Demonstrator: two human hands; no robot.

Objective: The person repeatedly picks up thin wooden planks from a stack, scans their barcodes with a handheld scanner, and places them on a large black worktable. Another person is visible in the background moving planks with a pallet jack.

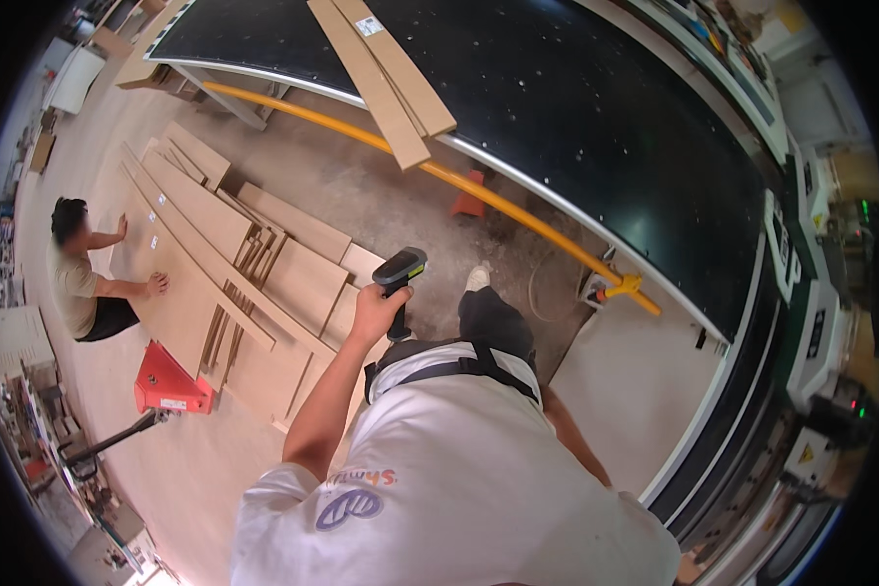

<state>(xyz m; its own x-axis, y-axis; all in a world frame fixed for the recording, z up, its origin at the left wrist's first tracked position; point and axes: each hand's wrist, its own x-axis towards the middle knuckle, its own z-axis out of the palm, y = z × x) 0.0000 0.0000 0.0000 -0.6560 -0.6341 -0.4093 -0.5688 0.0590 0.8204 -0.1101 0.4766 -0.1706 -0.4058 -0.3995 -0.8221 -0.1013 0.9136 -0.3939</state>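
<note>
My left hand [377, 313] is wrapped round the handle of a black handheld barcode scanner [400, 266], held out in front of my waist. The scanner's head points up and to the right. Of my right arm [574, 439] only a part shows beside my body, and the hand itself is hidden. Beyond the scanner, two long brown boards [386, 73] lie on the black machine table [566, 146], their near ends jutting over its edge. One of them carries a white label.
Left of me lie stacks of brown boards [298, 278] on a red pallet jack [171, 379]. A co-worker [83, 278] crouches there with both hands at the boards. A yellow bar [518, 213] runs along the table's front edge. Machine units [820, 361] stand at the right.
</note>
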